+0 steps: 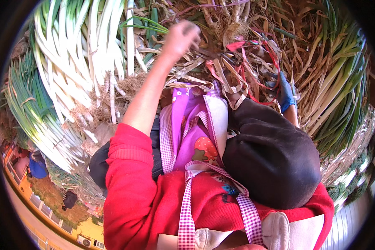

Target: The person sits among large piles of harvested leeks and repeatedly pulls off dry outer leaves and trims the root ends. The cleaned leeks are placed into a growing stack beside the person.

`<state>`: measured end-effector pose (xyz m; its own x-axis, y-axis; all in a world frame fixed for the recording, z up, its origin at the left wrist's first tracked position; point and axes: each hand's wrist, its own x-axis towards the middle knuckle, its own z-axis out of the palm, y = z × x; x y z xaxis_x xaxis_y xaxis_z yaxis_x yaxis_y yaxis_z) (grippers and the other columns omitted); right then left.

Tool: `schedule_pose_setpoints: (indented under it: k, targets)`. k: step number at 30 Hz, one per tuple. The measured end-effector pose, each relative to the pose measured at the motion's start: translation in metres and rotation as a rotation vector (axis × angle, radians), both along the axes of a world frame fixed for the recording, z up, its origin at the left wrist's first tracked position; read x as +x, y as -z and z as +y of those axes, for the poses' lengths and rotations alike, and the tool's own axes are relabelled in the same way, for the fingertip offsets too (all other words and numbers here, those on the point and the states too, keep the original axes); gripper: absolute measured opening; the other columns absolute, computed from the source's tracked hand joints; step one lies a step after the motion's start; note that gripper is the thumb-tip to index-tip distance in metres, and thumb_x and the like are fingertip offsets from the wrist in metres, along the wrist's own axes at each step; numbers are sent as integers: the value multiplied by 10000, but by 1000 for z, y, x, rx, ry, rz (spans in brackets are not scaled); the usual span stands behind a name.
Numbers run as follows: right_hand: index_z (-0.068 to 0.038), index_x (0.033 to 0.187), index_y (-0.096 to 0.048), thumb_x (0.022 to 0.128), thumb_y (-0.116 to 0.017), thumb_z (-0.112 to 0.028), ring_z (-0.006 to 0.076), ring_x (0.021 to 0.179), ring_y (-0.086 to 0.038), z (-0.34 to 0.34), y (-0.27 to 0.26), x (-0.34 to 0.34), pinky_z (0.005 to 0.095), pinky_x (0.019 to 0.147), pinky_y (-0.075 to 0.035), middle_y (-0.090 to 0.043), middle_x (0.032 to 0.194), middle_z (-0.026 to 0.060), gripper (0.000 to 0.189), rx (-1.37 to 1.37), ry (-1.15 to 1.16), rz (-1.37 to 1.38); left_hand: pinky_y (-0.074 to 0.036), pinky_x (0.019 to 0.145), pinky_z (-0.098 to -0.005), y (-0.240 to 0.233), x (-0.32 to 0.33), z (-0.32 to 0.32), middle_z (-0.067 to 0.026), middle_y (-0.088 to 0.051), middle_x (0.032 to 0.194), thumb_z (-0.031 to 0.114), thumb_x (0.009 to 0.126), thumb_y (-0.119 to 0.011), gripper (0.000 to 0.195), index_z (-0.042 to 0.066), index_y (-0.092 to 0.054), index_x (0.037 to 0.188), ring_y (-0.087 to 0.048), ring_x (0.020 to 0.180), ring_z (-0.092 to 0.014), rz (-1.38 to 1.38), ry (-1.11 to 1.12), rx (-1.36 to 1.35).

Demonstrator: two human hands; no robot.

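Observation:
My left hand [182,38], bare and blurred, is raised over dry leaves with its fingers curled; whether anything is in them cannot be told. Green leaves [147,25] reach up to it from the left. In a blue glove, my right hand [285,92] is low beside my dark-clad knee, close to a looped red plastic strap [274,57]; its grip is unclear. Dry leaf strips [234,75] hang between the hands. Rooted stalks [229,28] lie beyond. Left of my arm is a large pile of white-stemmed leeks or large green onions [68,53].
More such plants, with green leaves [340,90], lie at the right. Another bunch [34,118] is at the far left. Dry husks [300,18] cover the ground ahead. A person in blue [37,165] and another in dark clothes [70,199] are in the distance at lower left.

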<state>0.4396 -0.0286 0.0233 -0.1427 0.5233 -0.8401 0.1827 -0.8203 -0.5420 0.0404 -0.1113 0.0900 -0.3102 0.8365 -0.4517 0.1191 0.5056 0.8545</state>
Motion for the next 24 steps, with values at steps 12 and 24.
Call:
schedule_pose_setpoints:
  k: [12, 24]
  targets:
    - [-125, 1085, -647, 918, -531, -180, 257, 798, -622, 8, -51, -135, 363, 690, -500, -646, 902, 116, 211, 1243, -943, -217, -469, 755, -443, 124, 101, -67, -154, -660, 892, 217, 816, -623, 201, 68, -627, 951, -619, 871, -353, 498, -106, -157]
    - [-113, 1132, -584, 875, -605, -361, 252, 814, -646, -16, -9, -167, 361, 751, -493, -656, 987, 151, 357, 552, -863, -55, -422, 552, -255, 81, 120, -38, -10, -600, 742, 130, 894, -597, 127, 16, -606, 949, -536, 623, -84, -54, -396, 140]
